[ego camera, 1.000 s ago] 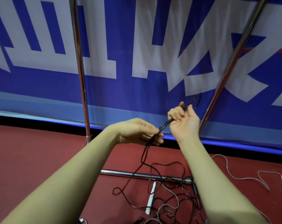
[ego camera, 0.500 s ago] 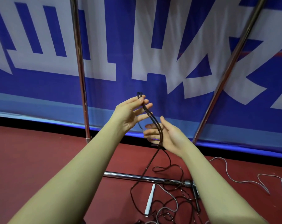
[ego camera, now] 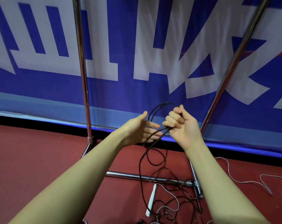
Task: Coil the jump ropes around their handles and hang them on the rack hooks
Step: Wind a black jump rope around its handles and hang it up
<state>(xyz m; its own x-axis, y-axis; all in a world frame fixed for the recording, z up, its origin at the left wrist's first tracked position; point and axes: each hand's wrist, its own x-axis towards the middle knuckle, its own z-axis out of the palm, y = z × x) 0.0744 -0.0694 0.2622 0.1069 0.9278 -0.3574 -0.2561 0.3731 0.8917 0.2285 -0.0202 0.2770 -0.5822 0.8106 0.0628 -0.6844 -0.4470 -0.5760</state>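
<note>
The right hand [ego camera: 181, 126] clenches its fingers [ego camera: 172, 119] around the thin black jump rope [ego camera: 158, 109], which loops above the fist and trails down to the dark red floor [ego camera: 40, 159]. The left hand [ego camera: 137, 128] is released, fingers straight, touching the rope strands beside the chrome metal rack [ego camera: 82, 62].

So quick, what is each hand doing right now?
Left hand: open, fingers straight, touching the black jump rope.
Right hand: closed around the black jump rope.

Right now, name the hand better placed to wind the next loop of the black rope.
Left hand: open, fingers beside the loose black rope. Right hand already grips the coil.
</note>
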